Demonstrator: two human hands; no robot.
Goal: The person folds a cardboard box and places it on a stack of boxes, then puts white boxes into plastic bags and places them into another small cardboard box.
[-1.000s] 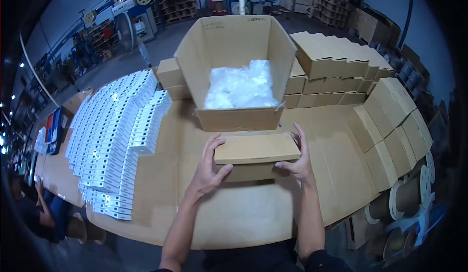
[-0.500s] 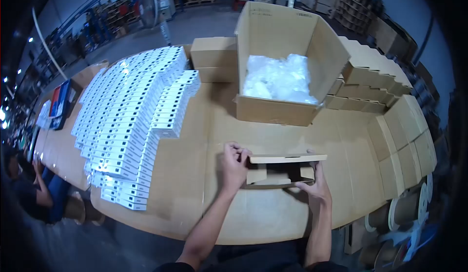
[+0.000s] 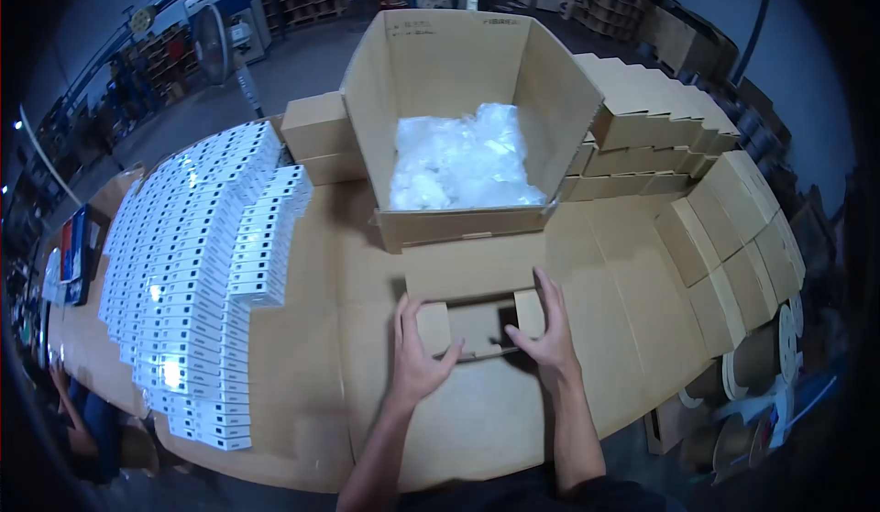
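Observation:
A small brown cardboard box (image 3: 475, 272) lies on the table in front of me, its lid panel raised on the far side and the inside showing. My left hand (image 3: 422, 352) grips its left end, with the thumb at the near edge and the fingers along the outer side. At the right end, my right hand (image 3: 550, 333) holds the box in the same way, fingers reaching up to the lid and thumb over the near side. Side flaps stand at both ends of the opening. Part of the box's interior is in dark shadow.
A large open carton (image 3: 463, 228) with clear plastic bags (image 3: 463, 159) stands beyond the box. Rows of small white boxes (image 3: 192, 274) fill the left. Stacked brown boxes (image 3: 733, 237) line the right. Another person's hand (image 3: 60, 384) shows at far left.
My view has shifted to the right. The lid has tilted back and the opening shows more. My left hand has moved from the lid's corner down to the box's left end.

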